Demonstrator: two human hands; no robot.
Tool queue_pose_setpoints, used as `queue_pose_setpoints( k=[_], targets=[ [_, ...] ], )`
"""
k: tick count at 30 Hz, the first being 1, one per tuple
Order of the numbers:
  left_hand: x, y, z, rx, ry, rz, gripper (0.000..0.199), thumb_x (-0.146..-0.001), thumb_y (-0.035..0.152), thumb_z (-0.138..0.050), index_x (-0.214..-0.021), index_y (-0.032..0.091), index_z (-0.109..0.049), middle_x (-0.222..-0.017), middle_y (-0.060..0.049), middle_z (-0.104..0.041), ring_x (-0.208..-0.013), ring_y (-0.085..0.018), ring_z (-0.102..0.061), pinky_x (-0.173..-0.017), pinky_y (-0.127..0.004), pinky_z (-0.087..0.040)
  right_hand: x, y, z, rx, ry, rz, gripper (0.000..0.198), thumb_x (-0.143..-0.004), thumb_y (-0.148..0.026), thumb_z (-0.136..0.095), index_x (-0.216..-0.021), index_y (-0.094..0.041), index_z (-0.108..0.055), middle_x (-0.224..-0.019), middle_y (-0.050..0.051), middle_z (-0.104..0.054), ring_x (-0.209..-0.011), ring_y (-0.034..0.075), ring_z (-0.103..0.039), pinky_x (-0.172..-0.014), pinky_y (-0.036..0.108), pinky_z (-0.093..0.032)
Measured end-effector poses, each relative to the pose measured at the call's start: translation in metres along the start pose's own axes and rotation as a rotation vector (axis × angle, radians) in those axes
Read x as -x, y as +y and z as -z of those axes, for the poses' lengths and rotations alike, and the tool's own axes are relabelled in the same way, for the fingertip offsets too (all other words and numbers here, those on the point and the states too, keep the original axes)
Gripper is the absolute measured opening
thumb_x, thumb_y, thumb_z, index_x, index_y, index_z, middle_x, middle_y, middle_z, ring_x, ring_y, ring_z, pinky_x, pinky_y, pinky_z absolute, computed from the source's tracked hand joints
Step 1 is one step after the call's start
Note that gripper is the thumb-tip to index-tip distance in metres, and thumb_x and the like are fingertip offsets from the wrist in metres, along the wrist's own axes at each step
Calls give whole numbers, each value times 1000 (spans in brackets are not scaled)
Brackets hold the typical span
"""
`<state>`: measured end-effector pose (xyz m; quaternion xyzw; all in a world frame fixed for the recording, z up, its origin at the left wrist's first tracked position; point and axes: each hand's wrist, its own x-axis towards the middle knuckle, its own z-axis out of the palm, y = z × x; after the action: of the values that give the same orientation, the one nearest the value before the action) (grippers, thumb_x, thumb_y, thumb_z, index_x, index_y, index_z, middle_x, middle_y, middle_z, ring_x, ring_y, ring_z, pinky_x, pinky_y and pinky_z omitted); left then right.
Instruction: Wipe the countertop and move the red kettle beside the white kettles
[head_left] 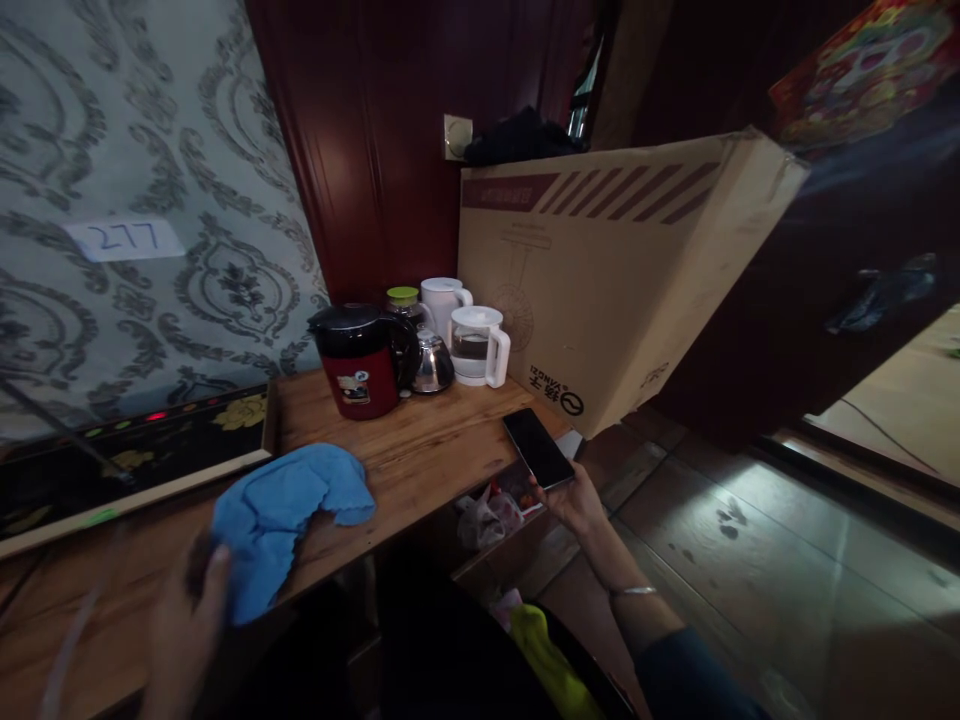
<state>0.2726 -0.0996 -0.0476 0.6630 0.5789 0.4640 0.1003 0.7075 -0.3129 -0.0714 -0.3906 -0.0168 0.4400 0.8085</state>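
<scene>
My left hand [184,625] is blurred at the lower left, its fingers on the near edge of a blue cloth [281,515] that lies crumpled on the wooden table [420,450]. My right hand [577,500] reaches out past the table's right end and holds a black phone [537,447] by its lower end, screen dark and facing up, over the table corner. A thin bracelet circles that wrist.
A red and black kettle [360,360], a small steel teapot [433,362], a green-lidded jar [403,300] and two white jugs [480,345] stand at the table's back. A large cardboard box [615,270] leans at the right. Plastic bags [487,515] lie under the table. A framed panel [127,455] rests at left.
</scene>
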Motion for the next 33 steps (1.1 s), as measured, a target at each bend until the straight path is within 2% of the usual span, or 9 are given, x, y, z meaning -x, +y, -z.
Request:
queue_pose_setpoints(
  k=[8, 12, 14, 17, 20, 22, 25, 27, 33],
  targets=[
    [-15, 31, -56, -68, -298, -237, 39, -76, 34, -46, -100, 13, -68, -119, -20, -66, -115, -34, -59, -103, -50, -45, 35, 24, -44, 86, -251, -93, 24, -80, -42, -56, -92, -21, -60, -81, 5, -71, -61, 21, -64, -52, 33, -50],
    [-5, 65, -33, 39, -124, -193, 37, -79, 36, -53, -104, 14, -69, -133, -18, -58, -128, -36, -47, -111, -53, -33, 57, 49, -80, 105, -383, -193, 30, -79, -49, -59, -93, -22, -61, -82, 4, -71, -62, 21, -64, -50, 31, -48],
    [15, 81, -17, 280, -119, -92, 42, -84, 44, -52, -109, 15, -68, -130, -15, -61, -128, -33, -49, -111, -50, -34, 71, 65, -100, 99, -458, -253, 30, -80, -49, -59, -93, -22, -62, -82, 4, -71, -62, 21, -65, -50, 30, -48],
    [55, 99, -1, 863, -415, 272, 54, -87, 59, -49, -120, 20, -65, -114, -13, -70, -110, -27, -63, -97, -43, -48, 93, 97, -127, 77, -581, -337, 32, -83, -48, -57, -97, -21, -64, -86, 6, -72, -65, 21, -66, -51, 30, -48],
    [89, 109, 7, 1309, -602, 559, 57, -82, 65, -54, -118, 23, -65, -90, -8, -73, -68, -17, -67, -63, -30, -56, 116, 135, -149, 48, -668, -408, 36, -86, -49, -54, -100, -19, -66, -90, 9, -73, -66, 21, -66, -51, 29, -50],
    [102, 108, 13, 1390, -551, 780, 47, -82, 63, -58, -94, 19, -70, -54, 1, -59, -40, -9, -49, -39, -19, -42, 132, 158, -158, 27, -697, -446, 38, -87, -50, -54, -100, -17, -67, -90, 10, -73, -66, 21, -67, -52, 30, -52],
    [108, 99, 26, 1431, -370, 1014, 44, -85, 55, -60, -63, 16, -61, -34, 6, -35, -28, -5, -34, -29, -12, -26, 153, 181, -166, -2, -707, -489, 39, -87, -51, -56, -106, -19, -67, -95, 10, -73, -72, 22, -69, -58, 32, -56],
    [107, 92, 34, 1471, -330, 1036, 43, -85, 53, -61, -64, 15, -63, -37, 4, -44, -31, -6, -43, -32, -13, -34, 162, 188, -168, 3, -725, -524, 40, -86, -51, -60, -111, -21, -65, -100, 9, -73, -78, 23, -70, -59, 34, -58],
    [102, 83, 50, 1590, -498, 885, 50, -90, 55, -51, -90, 10, -74, -69, -9, -72, -57, -14, -67, -53, -19, -54, 172, 186, -169, 135, -726, -539, 45, -87, -55, -60, -111, -18, -64, -92, 10, -73, -78, 25, -71, -52, 33, -58]
  ],
)
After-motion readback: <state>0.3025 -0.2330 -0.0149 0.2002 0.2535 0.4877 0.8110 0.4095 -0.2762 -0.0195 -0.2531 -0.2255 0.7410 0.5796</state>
